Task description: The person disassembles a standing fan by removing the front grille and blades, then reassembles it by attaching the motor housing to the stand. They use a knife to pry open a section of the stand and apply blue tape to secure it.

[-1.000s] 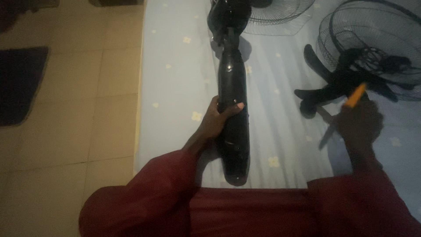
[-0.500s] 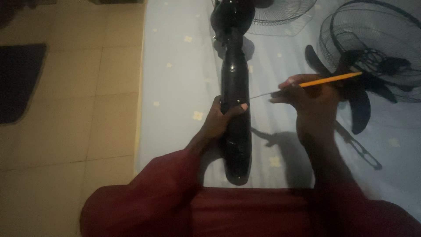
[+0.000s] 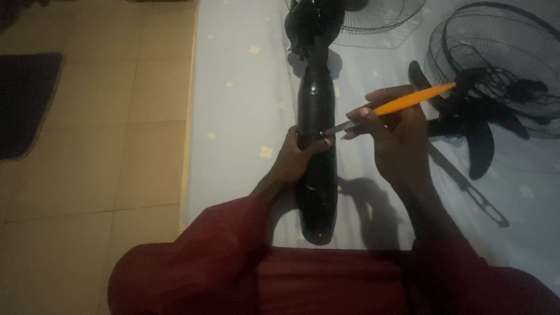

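Note:
A long black fan body [image 3: 316,116] lies lengthwise on a pale blue sheet [image 3: 239,99], its lower end near my lap. My left hand [image 3: 297,156] grips the body around its middle from the left side. My right hand [image 3: 391,131] holds an orange-handled screwdriver [image 3: 408,100], and its metal tip touches the right side of the black body just above my left thumb. Both sleeves are dark red.
Black fan blades [image 3: 466,125] and a wire fan guard [image 3: 496,64] lie at the right, a second guard [image 3: 379,17] at the top. A slim dark tool [image 3: 466,186] rests on the sheet by my right forearm. Tiled floor [image 3: 105,146] and a dark mat [image 3: 26,102] are at the left.
My right hand lifted the screwdriver from the sheet at the right and carried it left, until its tip reached the black fan body. My left hand kept its grip.

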